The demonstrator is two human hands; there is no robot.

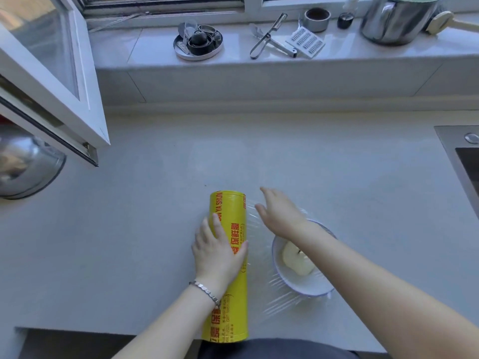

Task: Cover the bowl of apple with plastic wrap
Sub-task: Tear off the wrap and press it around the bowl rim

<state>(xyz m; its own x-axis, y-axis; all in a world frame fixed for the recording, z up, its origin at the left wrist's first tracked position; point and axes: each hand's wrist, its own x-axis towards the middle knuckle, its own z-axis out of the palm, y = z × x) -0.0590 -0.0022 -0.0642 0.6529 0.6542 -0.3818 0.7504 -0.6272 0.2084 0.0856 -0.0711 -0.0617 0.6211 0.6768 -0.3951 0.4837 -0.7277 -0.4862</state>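
Note:
A yellow plastic wrap roll (pixel 230 301) lies lengthwise on the white counter, near its front edge. My left hand (pixel 219 251) presses flat on top of the roll, holding it down. A sheet of clear wrap (pixel 282 304) stretches from the roll to the right over a white bowl (pixel 305 286) with a blue rim. A pale piece of apple (pixel 296 259) lies inside the bowl. My right hand (pixel 278 212) hovers with fingers spread over the wrap, between the roll and the bowl's far rim; its forearm crosses over the bowl.
An open window sash (pixel 51 81) juts over the counter at the left, above a steel bowl (pixel 26 164). A sink (pixel 464 161) is at the right edge. The sill holds a peeler (pixel 267 37), a grater, a steel pot (pixel 396 19) and small tins.

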